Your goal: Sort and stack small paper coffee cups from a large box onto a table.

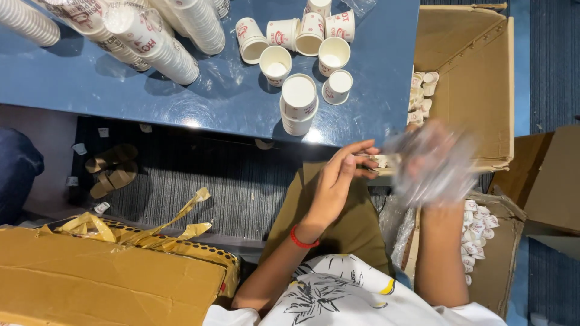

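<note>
both hands (pixel 338 181) (pixel 432 160) hold a clear bag (pixel 444 175) beyond the blue table (pixel 199 102) edge.

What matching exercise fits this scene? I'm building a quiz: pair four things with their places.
Things:
1. loose white paper cups
2. pair of brown sandals
3. clear plastic wrap
4. red wristband

Places:
A. over the right hand
B. on the glossy blue table
C. on the left hand's wrist
D. on the grey striped carpet

Pairs: 1-B, 2-D, 3-A, 4-C
</note>
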